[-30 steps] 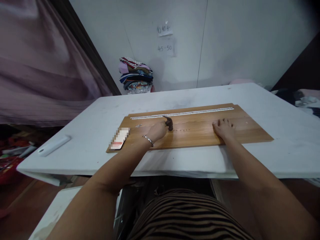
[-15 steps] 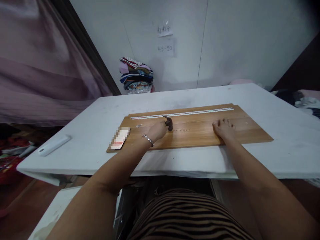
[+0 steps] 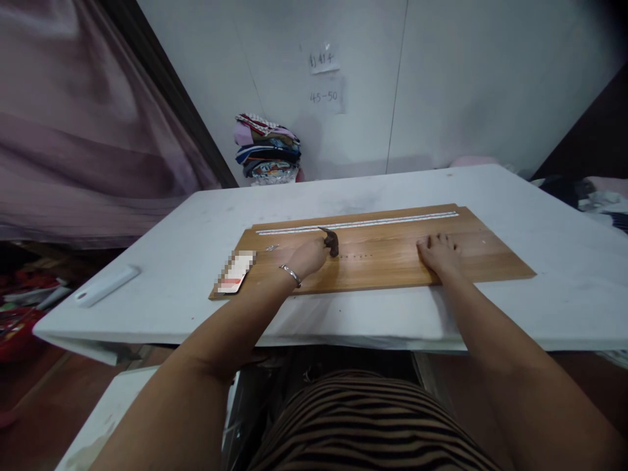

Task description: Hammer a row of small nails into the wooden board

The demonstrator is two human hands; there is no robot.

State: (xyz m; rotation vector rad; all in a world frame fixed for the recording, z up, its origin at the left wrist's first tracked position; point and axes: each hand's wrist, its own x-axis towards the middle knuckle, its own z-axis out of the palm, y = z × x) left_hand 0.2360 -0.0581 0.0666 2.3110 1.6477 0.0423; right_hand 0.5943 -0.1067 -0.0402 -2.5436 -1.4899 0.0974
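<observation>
A wooden board (image 3: pixel 387 276) lies flat on the white table. My left hand (image 3: pixel 308 258), with a bracelet at the wrist, is closed around the handle of a claw hammer (image 3: pixel 332 243); my fingers hide most of the handle. The dark hammer head is low over the board, at the left end of a row of small nails (image 3: pixel 360 256). Whether it touches a nail I cannot tell. On the board's right part my right hand (image 3: pixel 441 254) rests with fingers apart, holding nothing. A small pile of loose nails (image 3: pixel 272 248) lies left of my left hand.
White measuring strips (image 3: pixel 383 222) run along the board's far side. A phone (image 3: pixel 238 273) lies on its left end. Left on the table (image 3: pixel 167 229) is a white long-handled object (image 3: pixel 108 285). Folded clothes (image 3: pixel 269 147) are stacked by the wall, below paper notes (image 3: pixel 324 95).
Almost nothing differs. Both hands and the hammer stay in the same places, and the view has shifted very slightly.
</observation>
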